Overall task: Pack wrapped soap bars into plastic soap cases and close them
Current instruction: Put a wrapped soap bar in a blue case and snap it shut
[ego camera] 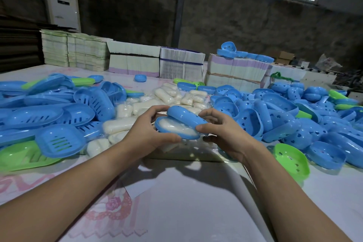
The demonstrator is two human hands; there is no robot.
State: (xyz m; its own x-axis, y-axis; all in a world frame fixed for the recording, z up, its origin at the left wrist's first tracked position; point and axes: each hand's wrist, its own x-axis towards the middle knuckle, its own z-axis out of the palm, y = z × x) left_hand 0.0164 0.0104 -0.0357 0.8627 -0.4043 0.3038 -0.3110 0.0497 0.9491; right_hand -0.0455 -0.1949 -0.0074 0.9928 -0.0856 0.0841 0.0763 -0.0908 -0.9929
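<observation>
Now both hands' grip on blue case (177, 131): left hand (151, 133), right hand (225, 133); lid (184, 117) ajar over soap (174, 126).

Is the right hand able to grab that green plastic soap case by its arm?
Probably not yet: the right hand is busy holding the blue plastic soap case, though nothing blocks the green plastic soap case.

Head-worn view, facing forward and down, close over table (176, 212)

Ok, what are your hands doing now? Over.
Left hand grips blue case base, wrapped soap inside. Right hand lowering lid. Not closed. Nothing blocking.
</observation>
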